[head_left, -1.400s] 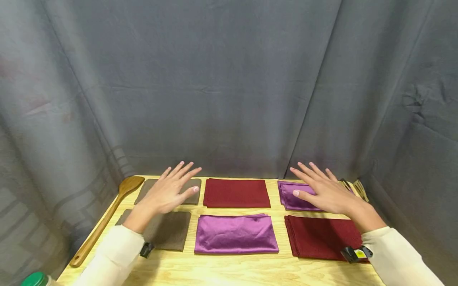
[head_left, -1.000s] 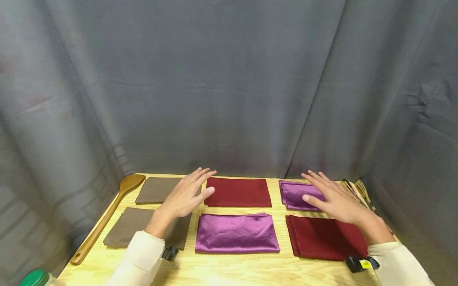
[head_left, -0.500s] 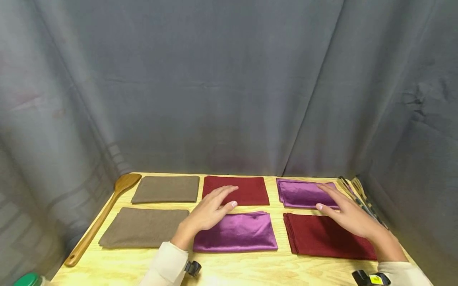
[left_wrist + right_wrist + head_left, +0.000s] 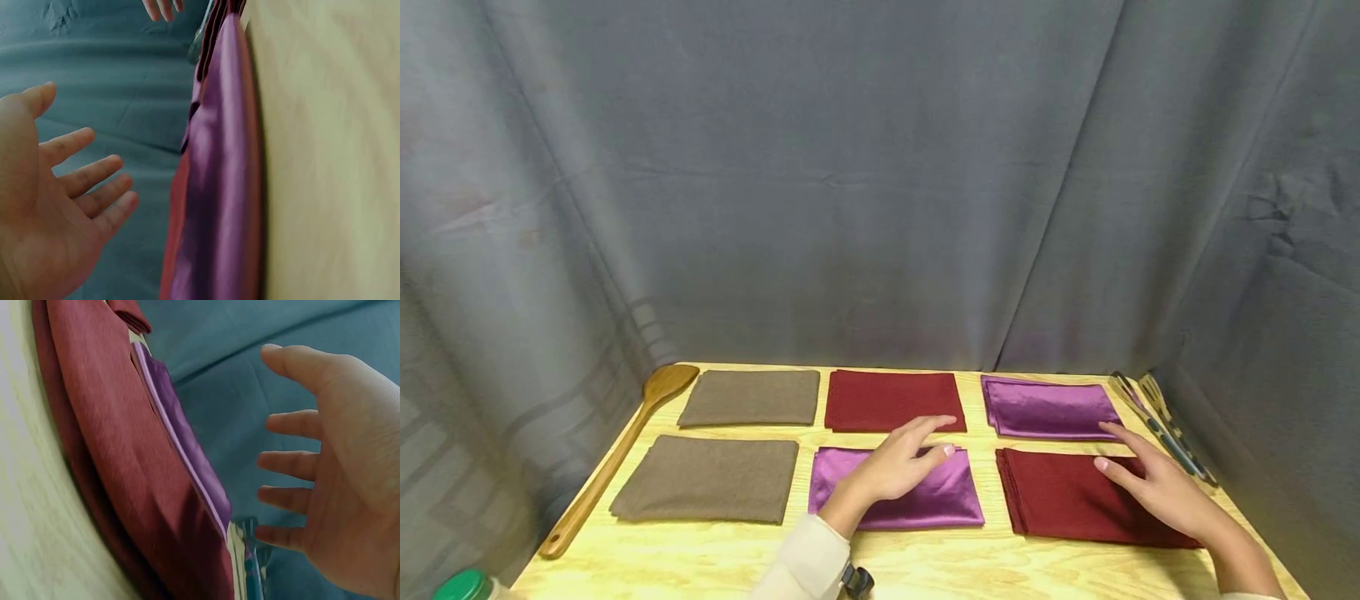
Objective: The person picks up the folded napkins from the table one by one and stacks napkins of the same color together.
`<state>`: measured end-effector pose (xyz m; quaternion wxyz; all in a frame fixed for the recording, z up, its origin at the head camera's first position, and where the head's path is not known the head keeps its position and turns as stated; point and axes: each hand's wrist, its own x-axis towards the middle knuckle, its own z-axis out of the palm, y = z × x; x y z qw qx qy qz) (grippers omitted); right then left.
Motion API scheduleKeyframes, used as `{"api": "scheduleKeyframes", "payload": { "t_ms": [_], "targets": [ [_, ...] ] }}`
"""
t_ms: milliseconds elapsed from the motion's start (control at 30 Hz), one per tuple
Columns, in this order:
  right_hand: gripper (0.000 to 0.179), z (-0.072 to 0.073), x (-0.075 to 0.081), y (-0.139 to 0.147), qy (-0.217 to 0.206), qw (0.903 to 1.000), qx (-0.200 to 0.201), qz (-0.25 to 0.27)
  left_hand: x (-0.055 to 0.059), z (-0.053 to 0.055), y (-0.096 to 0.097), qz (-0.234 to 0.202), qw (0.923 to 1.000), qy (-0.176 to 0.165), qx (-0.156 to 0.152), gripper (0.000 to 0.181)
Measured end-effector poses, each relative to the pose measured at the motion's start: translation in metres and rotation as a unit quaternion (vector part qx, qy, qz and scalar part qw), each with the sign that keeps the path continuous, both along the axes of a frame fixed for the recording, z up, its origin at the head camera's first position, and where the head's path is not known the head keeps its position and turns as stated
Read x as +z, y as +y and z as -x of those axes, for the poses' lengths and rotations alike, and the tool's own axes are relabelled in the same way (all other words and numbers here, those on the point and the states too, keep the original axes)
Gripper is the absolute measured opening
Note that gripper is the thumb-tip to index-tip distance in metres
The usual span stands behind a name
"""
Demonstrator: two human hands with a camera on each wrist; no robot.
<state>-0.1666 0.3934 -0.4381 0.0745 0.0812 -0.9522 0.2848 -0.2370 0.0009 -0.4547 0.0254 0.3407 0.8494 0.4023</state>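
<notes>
My left hand [image 4: 898, 467] hovers over the front purple satin cloth [image 4: 925, 508], fingers extended toward the back red cloth [image 4: 891, 398]. In the left wrist view its fingers are spread with nothing in them, apart from the purple cloth [image 4: 219, 162]. My right hand [image 4: 1165, 492] is above the folded dark red cloth [image 4: 1060, 500] at the front right. The right wrist view shows that palm bare and the fingers apart, beside the red cloth [image 4: 125, 444]. Behind it lies another folded purple cloth [image 4: 1048, 408].
Two folded brown cloths [image 4: 707, 479] lie on the left of the wooden table [image 4: 715, 558]. A long wooden spoon [image 4: 617, 458] lines the left edge, with a green-lidded container [image 4: 463, 586] near it. Slim utensils [image 4: 1172, 425] lie at the right edge. A grey curtain [image 4: 850, 208] hangs behind.
My left hand has moved right and nearer, from over the brown cloths to over the front purple cloth. My right hand has shifted right, nearer and lower. The cloths have stayed put.
</notes>
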Motion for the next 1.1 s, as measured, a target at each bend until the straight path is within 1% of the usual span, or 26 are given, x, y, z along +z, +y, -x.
{"api": "scheduleKeyframes", "payload": {
  "t_ms": [167, 267, 400, 433, 500, 600, 667, 833, 933, 1033, 1100],
  "targets": [
    [0.06, -0.008, -0.008, 0.015, -0.009, 0.9996, -0.027, 0.006, -0.008, -0.003, 0.023, -0.022, 0.9993, -0.022, -0.023, 0.052],
    [0.058, -0.01, -0.009, 0.023, -0.02, 0.999, -0.04, 0.002, -0.011, -0.006, 0.035, -0.036, 0.9983, -0.034, -0.031, 0.051],
    [0.053, -0.012, -0.013, 0.034, -0.002, 0.9985, -0.054, 0.005, -0.013, -0.009, 0.051, -0.038, 0.9977, -0.046, -0.031, 0.052],
    [0.052, -0.012, -0.016, 0.037, 0.009, 0.9983, -0.057, 0.012, -0.013, -0.01, 0.054, -0.039, 0.9974, -0.051, -0.031, 0.052],
    [0.049, -0.014, -0.021, 0.043, 0.029, 0.9973, -0.057, 0.035, -0.014, -0.012, 0.061, -0.05, 0.9958, -0.069, -0.033, 0.052],
    [0.045, -0.017, -0.028, 0.051, 0.046, 0.9952, -0.058, 0.064, -0.015, -0.016, 0.069, -0.069, 0.9919, -0.101, -0.034, 0.052],
    [0.044, -0.019, -0.03, 0.055, 0.046, 0.994, -0.059, 0.079, -0.017, -0.018, 0.074, -0.074, 0.9899, -0.116, -0.033, 0.052],
    [0.044, -0.02, -0.031, 0.061, 0.031, 0.9929, -0.078, 0.084, -0.02, -0.025, 0.082, -0.082, 0.9843, -0.152, -0.037, 0.055],
    [0.044, -0.02, -0.031, 0.064, 0.025, 0.9925, -0.083, 0.086, -0.022, -0.029, 0.085, -0.09, 0.9825, -0.158, -0.04, 0.057],
    [0.045, -0.022, -0.032, 0.069, 0.001, 0.9921, -0.084, 0.093, -0.023, -0.031, 0.088, -0.091, 0.9842, -0.148, -0.033, 0.059],
    [0.045, -0.023, -0.034, 0.073, -0.015, 0.9915, -0.084, 0.098, -0.024, -0.032, 0.09, -0.085, 0.9863, -0.14, -0.023, 0.06]
  ]
}}
